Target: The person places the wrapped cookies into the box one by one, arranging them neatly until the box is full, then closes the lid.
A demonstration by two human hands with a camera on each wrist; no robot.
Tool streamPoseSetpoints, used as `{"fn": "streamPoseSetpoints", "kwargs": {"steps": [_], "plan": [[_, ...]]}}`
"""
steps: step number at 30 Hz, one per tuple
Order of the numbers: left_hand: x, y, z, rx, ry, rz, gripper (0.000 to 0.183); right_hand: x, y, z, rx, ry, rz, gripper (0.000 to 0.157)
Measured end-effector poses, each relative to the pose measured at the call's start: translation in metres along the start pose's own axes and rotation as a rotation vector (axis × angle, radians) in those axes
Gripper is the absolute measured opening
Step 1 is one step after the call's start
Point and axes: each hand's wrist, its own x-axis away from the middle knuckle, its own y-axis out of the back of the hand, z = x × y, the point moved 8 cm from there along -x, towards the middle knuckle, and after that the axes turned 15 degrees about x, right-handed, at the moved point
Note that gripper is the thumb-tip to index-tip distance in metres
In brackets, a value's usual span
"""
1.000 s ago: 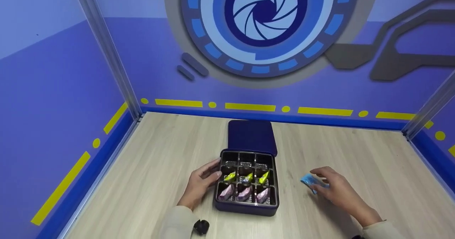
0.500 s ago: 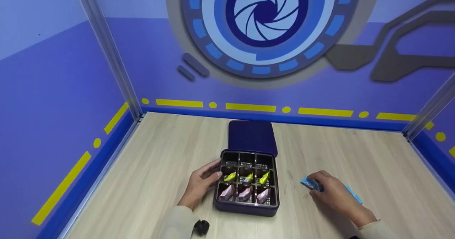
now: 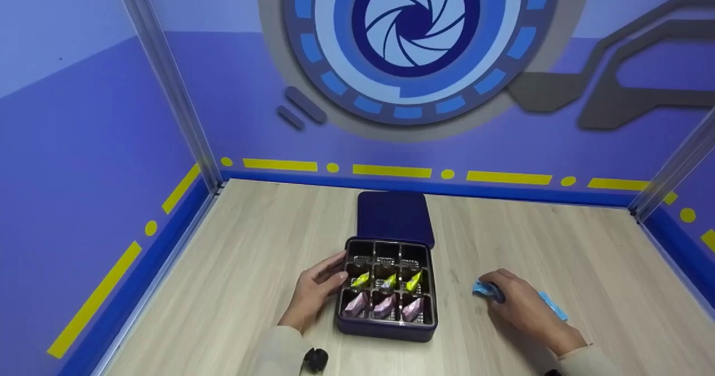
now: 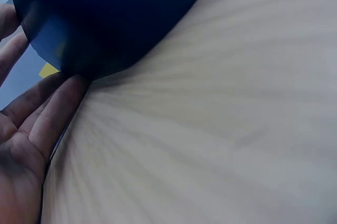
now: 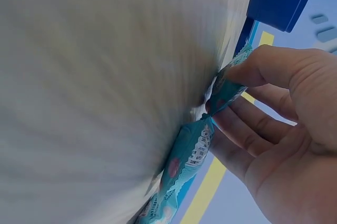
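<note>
My left hand [image 3: 315,292] rests against the left side of a dark blue box [image 3: 385,329], its fingers reaching along the wall. In the left wrist view, fingertips touch the box's lower corner. The box holds a black tray of compartments: pink wrapped candies [image 3: 384,305] in the near row, yellow ones [image 3: 413,281] in the middle row, none in the far row. Right of the box, my right hand [image 3: 522,306] pinches a blue wrapped candy [image 5: 224,92] between thumb and fingers, low at the table. A second blue candy [image 5: 184,153] lies just beyond it, partly behind the hand in the head view.
The box's dark blue lid [image 3: 394,217] lies flat behind it, near the back wall. Blue panels with yellow markings [image 3: 391,170] enclose the wooden table [image 3: 268,225] at the back and sides. A small black object [image 3: 316,359] shows at the left sleeve.
My right hand has come down slightly and its grip on the blue candy has closed in. The second blue candy has come into view beside the wrist. My left hand stays put.
</note>
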Motion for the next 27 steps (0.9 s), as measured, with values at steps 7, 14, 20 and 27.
{"fn": "streamPoseSetpoints", "kwargs": {"steps": [7,14,20,27], "plan": [[0.000,0.002,0.001,-0.004,-0.003,-0.004,0.052,-0.003,0.003,-0.001,0.018,0.020,-0.049,0.037],[-0.001,0.001,0.001,-0.014,-0.012,0.013,0.052,-0.003,0.007,-0.001,0.011,0.047,-0.095,0.032],[0.000,0.002,0.001,-0.029,0.001,0.013,0.053,-0.007,0.006,-0.003,-0.029,0.018,-0.055,0.028],[0.000,0.001,0.001,-0.004,0.009,0.005,0.053,-0.014,0.005,-0.001,-0.053,0.017,-0.035,0.029]]}}
